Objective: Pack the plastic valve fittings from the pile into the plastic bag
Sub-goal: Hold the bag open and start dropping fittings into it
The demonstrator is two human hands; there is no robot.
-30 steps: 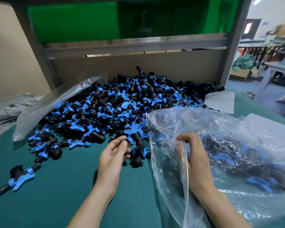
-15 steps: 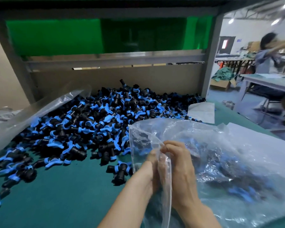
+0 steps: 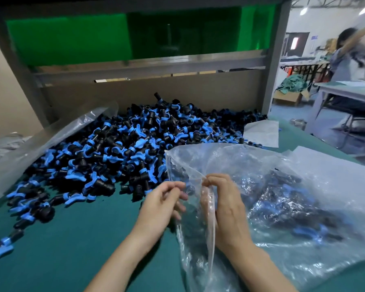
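A big pile of black valve fittings with blue handles lies on the green table against the back board. A clear plastic bag with several fittings inside lies at the right, its mouth facing left. My right hand pinches the upper edge of the bag's mouth and holds it up. My left hand is just left of the mouth, fingers loosely curled against the plastic, with no fitting visible in it.
Another clear bag lies over the pile's left side. White sheets lie at the back right. Loose fittings trail to the left edge. A grey post bounds the bench; a person sits at another table beyond.
My left hand took a fitting from the pile's front, reached into the bag's mouth, and has now drawn back out to the left. My right hand kept holding the bag's edge.
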